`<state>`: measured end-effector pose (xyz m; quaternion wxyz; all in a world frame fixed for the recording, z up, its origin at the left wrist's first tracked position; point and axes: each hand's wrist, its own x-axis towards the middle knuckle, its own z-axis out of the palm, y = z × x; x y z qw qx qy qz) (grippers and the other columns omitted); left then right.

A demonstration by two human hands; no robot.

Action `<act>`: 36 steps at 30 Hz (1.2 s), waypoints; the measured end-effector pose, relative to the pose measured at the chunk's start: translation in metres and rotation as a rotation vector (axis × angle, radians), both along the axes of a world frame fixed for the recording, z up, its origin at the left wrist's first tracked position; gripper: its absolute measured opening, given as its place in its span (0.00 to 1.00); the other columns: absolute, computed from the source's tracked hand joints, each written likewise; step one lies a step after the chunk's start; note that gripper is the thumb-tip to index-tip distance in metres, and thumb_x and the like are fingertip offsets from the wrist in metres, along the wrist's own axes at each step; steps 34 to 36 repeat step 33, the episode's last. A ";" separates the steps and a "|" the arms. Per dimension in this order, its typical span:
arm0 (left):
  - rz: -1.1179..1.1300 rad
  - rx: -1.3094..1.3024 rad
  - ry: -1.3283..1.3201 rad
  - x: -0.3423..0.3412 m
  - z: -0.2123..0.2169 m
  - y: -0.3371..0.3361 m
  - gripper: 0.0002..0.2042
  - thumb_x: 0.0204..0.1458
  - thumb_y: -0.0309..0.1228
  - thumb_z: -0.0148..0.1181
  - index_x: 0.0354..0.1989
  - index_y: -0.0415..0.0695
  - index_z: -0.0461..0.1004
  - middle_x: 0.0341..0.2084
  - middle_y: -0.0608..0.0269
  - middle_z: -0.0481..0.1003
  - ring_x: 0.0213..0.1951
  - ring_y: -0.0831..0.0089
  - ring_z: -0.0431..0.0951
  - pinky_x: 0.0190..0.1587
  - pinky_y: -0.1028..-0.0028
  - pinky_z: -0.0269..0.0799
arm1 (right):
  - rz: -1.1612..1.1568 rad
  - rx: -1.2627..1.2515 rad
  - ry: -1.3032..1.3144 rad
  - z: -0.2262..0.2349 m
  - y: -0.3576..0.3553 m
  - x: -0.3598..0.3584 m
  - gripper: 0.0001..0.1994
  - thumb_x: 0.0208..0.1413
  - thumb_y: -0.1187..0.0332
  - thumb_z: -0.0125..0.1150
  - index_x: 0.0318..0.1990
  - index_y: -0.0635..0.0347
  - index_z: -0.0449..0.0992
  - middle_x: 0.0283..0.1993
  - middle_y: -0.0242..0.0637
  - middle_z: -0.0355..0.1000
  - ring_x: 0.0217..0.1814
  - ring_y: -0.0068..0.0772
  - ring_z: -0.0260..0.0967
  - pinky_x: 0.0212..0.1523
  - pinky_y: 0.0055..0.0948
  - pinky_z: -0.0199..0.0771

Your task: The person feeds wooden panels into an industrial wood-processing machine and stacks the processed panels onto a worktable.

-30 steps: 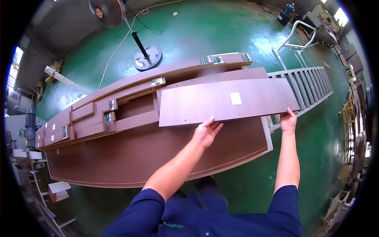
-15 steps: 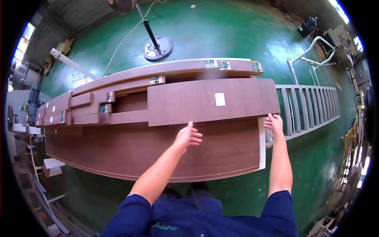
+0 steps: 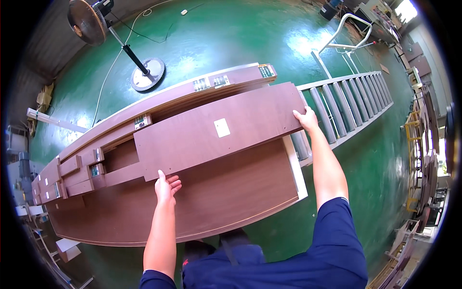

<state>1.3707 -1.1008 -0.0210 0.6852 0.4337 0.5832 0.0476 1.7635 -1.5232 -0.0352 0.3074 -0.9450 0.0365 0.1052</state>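
Note:
A long dark brown wood panel [image 3: 226,127] with a small white label lies across a stack of larger brown boards [image 3: 231,197]. My left hand [image 3: 166,187] grips the panel's near long edge toward its left end, thumb on top. At the panel's right end, my right hand [image 3: 306,118] holds the corner, fingers curled over the edge. Both arms are stretched out over the stack.
Narrower brown strips and boards [image 3: 72,168] lie at the stack's left and far side. A roller conveyor [image 3: 351,96] runs off to the right. On the green floor behind stands a pedestal fan [image 3: 96,24]. Racks and boards line the right edge.
The panel has shifted along the stack with both hands on it. My left hand moved from the panel's middle toward its left end; my right hand stayed on the right end. My view swung left.

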 end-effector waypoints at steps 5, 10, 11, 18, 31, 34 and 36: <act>0.060 0.043 0.044 0.003 -0.005 -0.001 0.30 0.62 0.54 0.39 0.47 0.33 0.65 0.31 0.49 0.76 0.27 0.66 0.76 0.31 0.68 0.77 | 0.041 -0.008 -0.061 -0.008 -0.004 -0.009 0.41 0.45 0.51 0.67 0.62 0.68 0.61 0.61 0.56 0.62 0.63 0.51 0.60 0.62 0.39 0.61; 0.106 0.067 0.088 0.007 0.002 0.002 0.32 0.61 0.58 0.38 0.41 0.33 0.67 0.25 0.50 0.76 0.26 0.65 0.77 0.29 0.69 0.75 | 0.263 -0.014 -0.159 -0.027 -0.002 0.000 0.37 0.52 0.48 0.61 0.64 0.64 0.60 0.65 0.54 0.58 0.69 0.49 0.54 0.67 0.40 0.53; 0.070 0.063 0.076 0.010 0.005 0.002 0.32 0.61 0.58 0.37 0.42 0.32 0.67 0.25 0.49 0.77 0.26 0.65 0.78 0.30 0.69 0.76 | 0.237 -0.053 -0.191 -0.033 -0.012 0.002 0.37 0.52 0.50 0.61 0.64 0.67 0.60 0.65 0.55 0.59 0.68 0.48 0.55 0.67 0.39 0.53; -0.066 -0.021 -0.090 -0.076 0.014 0.024 0.27 0.63 0.55 0.34 0.40 0.38 0.67 0.28 0.55 0.74 0.28 0.68 0.75 0.34 0.68 0.74 | 0.141 -0.256 -0.565 -0.015 0.031 -0.058 0.28 0.53 0.59 0.61 0.57 0.68 0.65 0.57 0.55 0.66 0.59 0.55 0.63 0.59 0.46 0.62; 0.122 0.042 0.431 -0.630 -0.020 -0.015 0.25 0.60 0.53 0.44 0.39 0.40 0.72 0.27 0.56 0.77 0.28 0.69 0.78 0.36 0.66 0.73 | 1.489 0.533 0.171 0.074 0.400 -0.660 0.23 0.41 0.72 0.62 0.49 0.61 0.69 0.54 0.50 0.64 0.59 0.54 0.58 0.62 0.46 0.57; 0.166 -0.016 0.472 -0.700 -0.041 -0.015 0.23 0.59 0.51 0.47 0.38 0.41 0.73 0.26 0.58 0.77 0.26 0.68 0.77 0.36 0.67 0.74 | 1.648 0.430 0.174 0.071 0.452 -0.695 0.23 0.42 0.71 0.62 0.50 0.60 0.70 0.57 0.50 0.62 0.60 0.54 0.57 0.64 0.47 0.55; 0.166 -0.016 0.472 -0.700 -0.041 -0.015 0.23 0.59 0.51 0.47 0.38 0.41 0.73 0.26 0.58 0.77 0.26 0.68 0.77 0.36 0.67 0.74 | 1.648 0.430 0.174 0.071 0.452 -0.695 0.23 0.42 0.71 0.62 0.50 0.60 0.70 0.57 0.50 0.62 0.60 0.54 0.57 0.64 0.47 0.55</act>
